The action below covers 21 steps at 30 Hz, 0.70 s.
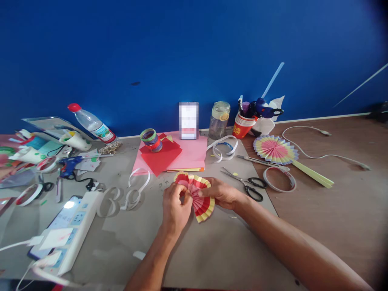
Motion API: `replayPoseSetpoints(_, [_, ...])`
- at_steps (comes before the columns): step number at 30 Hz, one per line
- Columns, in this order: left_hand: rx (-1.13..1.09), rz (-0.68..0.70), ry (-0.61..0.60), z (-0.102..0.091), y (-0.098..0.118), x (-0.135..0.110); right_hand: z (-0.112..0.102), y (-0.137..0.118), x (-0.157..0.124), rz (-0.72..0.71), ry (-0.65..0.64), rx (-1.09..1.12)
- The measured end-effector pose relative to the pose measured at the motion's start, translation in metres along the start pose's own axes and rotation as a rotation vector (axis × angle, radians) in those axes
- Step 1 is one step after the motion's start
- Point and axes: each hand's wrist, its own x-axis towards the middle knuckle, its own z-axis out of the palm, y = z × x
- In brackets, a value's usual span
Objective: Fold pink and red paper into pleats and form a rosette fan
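A pleated paper fan [198, 197], red and pink with a yellow rim, lies partly unfolded on the grey mat [194, 246]. My left hand [175, 207] pinches its folds at the left, fingers closed on the paper. From the right, my right hand [220, 192] grips the same fan near its centre, fingers curled on the pleats. Both forearms reach in from the bottom edge.
Black-handled scissors [246, 184] and a tape roll [279, 179] lie right of my hands. A finished round fan on a stick [276, 150], red and pink paper sheets [169, 157], a glass jar [219, 119], a red cup of tools [243, 124], a water bottle [92, 125] and a power strip [71, 228] surround them.
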Motion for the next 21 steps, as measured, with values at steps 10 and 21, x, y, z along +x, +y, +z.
replayPoseSetpoints(10, [-0.288, -0.116, -0.263, -0.009, 0.001, 0.003, -0.005, -0.002, -0.001, 0.007, 0.167, -0.160])
replayPoseSetpoints(21, [-0.164, -0.141, -0.242, -0.007, 0.006, 0.004, -0.007, -0.003, -0.001, 0.037, 0.148, -0.325])
